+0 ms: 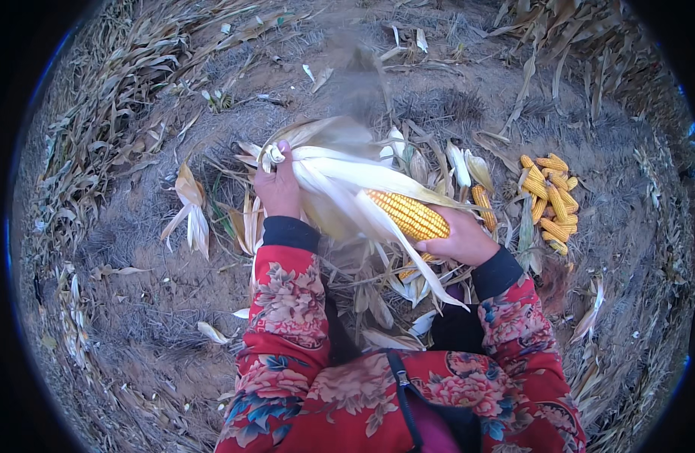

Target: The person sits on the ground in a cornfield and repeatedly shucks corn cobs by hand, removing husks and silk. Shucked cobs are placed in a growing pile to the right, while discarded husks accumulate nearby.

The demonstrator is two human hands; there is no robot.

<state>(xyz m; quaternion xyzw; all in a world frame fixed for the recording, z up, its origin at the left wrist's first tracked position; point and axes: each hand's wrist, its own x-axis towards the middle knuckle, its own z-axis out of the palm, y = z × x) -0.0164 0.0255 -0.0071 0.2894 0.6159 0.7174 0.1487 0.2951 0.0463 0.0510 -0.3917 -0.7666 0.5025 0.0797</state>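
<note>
Between my hands lies an ear of corn (pixel 409 215), its yellow kernels bare toward the right end. Pale husk leaves (pixel 340 170) are peeled back from it and spread to the left, with one strip hanging down in front. My left hand (pixel 278 185) is closed round the stem end, where the husks gather. My right hand (pixel 462 235) wraps the bare tip of the ear, thumb in front and the other fingers mostly hidden behind it. Below the held ear, part of another yellow ear (pixel 415 268) shows among loose husks.
A pile of husked yellow ears (pixel 551 200) lies on the soil at the right. One more ear (pixel 483 208) sits nearer, beside unpeeled pale ears (pixel 458 164). Dry husks (pixel 190 208) are scattered at left. Heaped dry stalks (pixel 129 90) line the far left and far right.
</note>
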